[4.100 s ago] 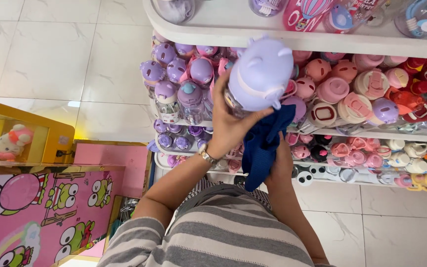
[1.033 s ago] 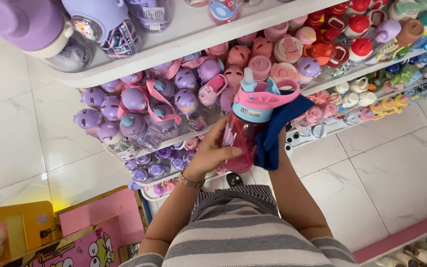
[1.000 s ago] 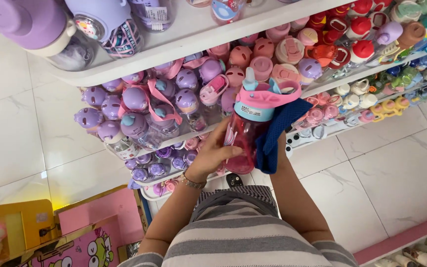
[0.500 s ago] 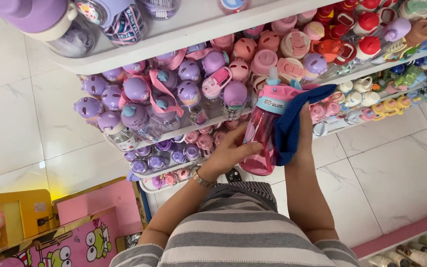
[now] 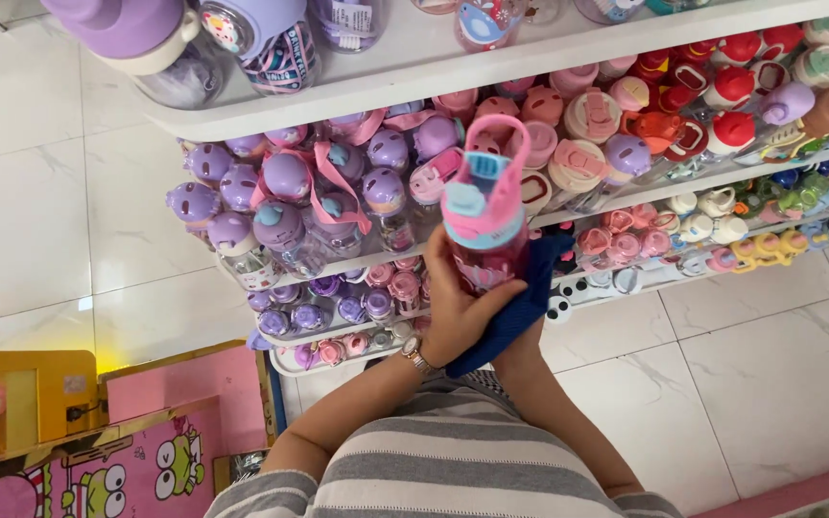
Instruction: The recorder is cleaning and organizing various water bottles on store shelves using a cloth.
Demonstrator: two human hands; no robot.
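On my left, the purple bottles (image 5: 280, 206) are standing in rows on the white shelf (image 5: 405, 82). My left hand (image 5: 458, 302) is gripping the pink bottle (image 5: 486, 216) around its body and holding it upright in front of the shelf. My right hand (image 5: 530, 317), mostly hidden, is pressing a blue cloth (image 5: 515, 307) against the bottle's lower side. I am judging this as the wiping step; next I should turn the bottle carefully, keeping a firm hold.
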